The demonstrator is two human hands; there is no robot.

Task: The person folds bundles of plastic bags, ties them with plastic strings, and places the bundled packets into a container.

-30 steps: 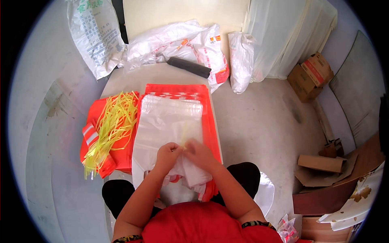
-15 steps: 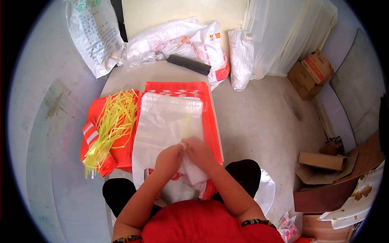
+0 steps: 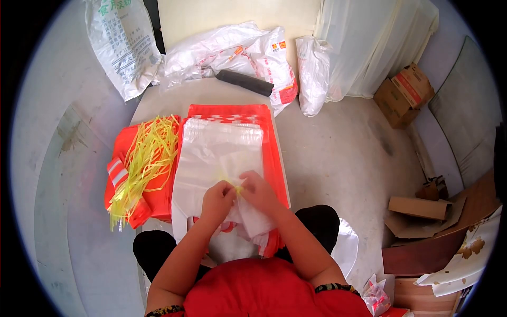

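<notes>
Clear plastic bags [image 3: 206,148] lie in a stack on red bags [image 3: 272,153] on the table. Over the stack, my left hand [image 3: 218,199] and my right hand [image 3: 257,193] are close together, fingers pinched on a yellow strip [image 3: 238,189] around the gathered plastic of one bag. The gathered part of that bag [image 3: 253,217] hangs below my right hand. To the left, a tangled bundle of yellow strips [image 3: 153,150] rests on folded red bags [image 3: 124,142], next to a red roll with white stripes [image 3: 117,173].
A dark rod [image 3: 244,83] lies at the table's far end, before white sacks [image 3: 211,47]. One white sack [image 3: 313,74] stands on the floor. Cardboard boxes [image 3: 404,98] are at the back right, with a flattened carton [image 3: 420,207] nearer. My knees flank the table's near end.
My hands were closer together half a second ago and are now slightly apart. The yellow strip, upright and blurred before, now sits around the gathered plastic between my fingers.
</notes>
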